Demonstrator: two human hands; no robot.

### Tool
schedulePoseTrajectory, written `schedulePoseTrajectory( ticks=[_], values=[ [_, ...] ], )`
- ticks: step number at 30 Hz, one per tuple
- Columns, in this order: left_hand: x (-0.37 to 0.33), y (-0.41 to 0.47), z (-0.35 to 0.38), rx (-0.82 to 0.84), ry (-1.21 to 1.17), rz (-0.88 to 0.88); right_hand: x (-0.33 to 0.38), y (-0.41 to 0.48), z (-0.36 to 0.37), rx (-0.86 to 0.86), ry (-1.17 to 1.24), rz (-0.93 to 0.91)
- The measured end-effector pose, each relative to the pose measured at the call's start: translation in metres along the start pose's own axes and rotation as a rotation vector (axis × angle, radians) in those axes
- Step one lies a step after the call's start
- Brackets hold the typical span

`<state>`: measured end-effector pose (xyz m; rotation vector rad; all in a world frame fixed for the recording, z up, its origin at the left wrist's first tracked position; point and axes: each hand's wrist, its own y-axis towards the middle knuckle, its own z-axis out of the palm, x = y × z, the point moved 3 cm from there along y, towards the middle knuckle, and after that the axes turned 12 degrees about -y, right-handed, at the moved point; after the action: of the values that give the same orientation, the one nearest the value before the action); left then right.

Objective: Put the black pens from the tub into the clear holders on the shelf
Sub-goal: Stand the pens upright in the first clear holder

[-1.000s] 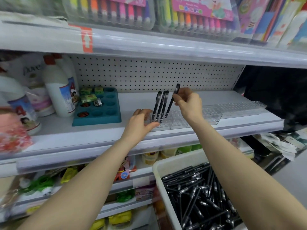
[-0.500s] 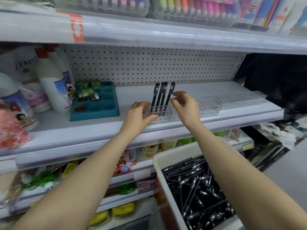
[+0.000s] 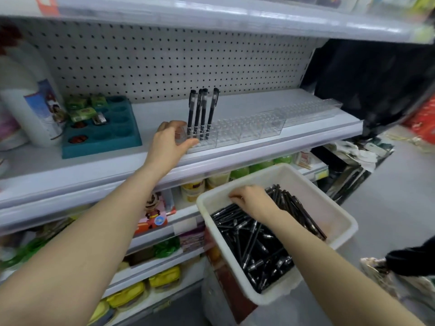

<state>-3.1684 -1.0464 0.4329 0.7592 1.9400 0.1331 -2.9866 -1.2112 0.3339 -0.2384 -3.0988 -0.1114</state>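
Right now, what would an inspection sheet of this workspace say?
Surface: white shelf, pegboard behind.
Job's things: four black pens upright in the left end of the clear holders; white tub holds many loose pens.
Clutter: teal tray, white bottle at left.
Grippers: left hand grips the holders' left end; right hand down among the tub's pens, grasp unclear.
Cables: nothing seen.
Surroundings: stocked lower shelves.
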Motion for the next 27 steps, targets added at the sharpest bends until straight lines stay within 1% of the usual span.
schedulePoseTrajectory(
  ticks=[3,10,19,21,23,25,27],
  values=[
    [-0.001,-0.001,-0.001,-0.002,0.002,-0.001,0.003,0.003,0.018,0.108,-0.176,-0.05],
    [-0.002,-0.002,-0.001,-0.005,0.002,-0.005,0.001,0.01,0.037,0.238,-0.298,-0.078],
    [-0.001,-0.001,0.0,0.0,0.0,-0.017,0.003,0.018,0.024,0.331,-0.295,-0.106],
    [-0.001,-0.001,0.0,0.0,-0.01,-0.024,0.002,0.019,0.015,0.363,-0.261,-0.107],
    [-0.001,-0.001,0.001,-0.001,-0.012,-0.024,-0.002,0.021,-0.003,0.379,-0.17,-0.095],
    [0.0,-0.001,0.001,-0.001,-0.012,-0.022,-0.012,0.023,-0.029,0.325,-0.037,-0.091],
    [0.0,0.0,0.001,-0.001,-0.013,-0.025,-0.02,0.021,-0.061,0.316,0.131,-0.071]
  ],
)
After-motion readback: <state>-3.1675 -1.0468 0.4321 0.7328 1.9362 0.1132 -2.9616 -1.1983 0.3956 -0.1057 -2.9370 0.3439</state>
